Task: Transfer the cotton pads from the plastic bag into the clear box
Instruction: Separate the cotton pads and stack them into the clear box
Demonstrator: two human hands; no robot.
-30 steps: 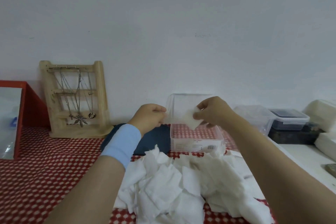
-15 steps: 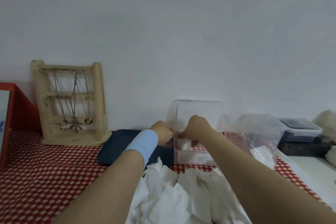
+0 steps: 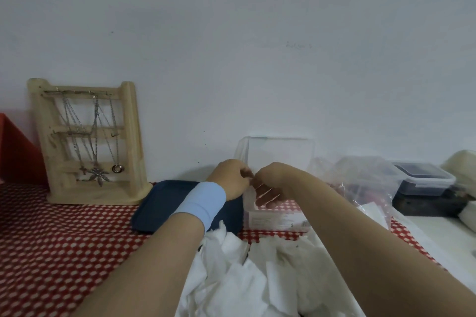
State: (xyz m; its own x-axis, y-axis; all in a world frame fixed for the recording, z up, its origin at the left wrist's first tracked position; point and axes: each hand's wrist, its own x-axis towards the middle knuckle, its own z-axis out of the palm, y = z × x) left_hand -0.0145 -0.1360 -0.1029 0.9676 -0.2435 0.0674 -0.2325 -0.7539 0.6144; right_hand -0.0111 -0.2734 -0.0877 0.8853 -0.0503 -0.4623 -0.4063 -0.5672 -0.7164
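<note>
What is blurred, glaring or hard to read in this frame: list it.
Head view: soft light, faint shadows; the clear box nearly vanishes against the white wall; glare streaks on its side cross the fingers of the right hand; the near cotton pads are soft, low-contrast; the plastic bag looks hazy.

Glossy plastic, matt cotton, pale wood, woven cloth.
The clear box (image 3: 279, 159) is hard, see-through plastic and the plastic bag (image 3: 360, 183) is thin, crinkled film. The cotton pads (image 3: 257, 280) look soft and matt. The wooden stand (image 3: 130, 149) at left carries shiny metal chains (image 3: 95, 136) above the matt red tablecloth (image 3: 51, 239).
</note>
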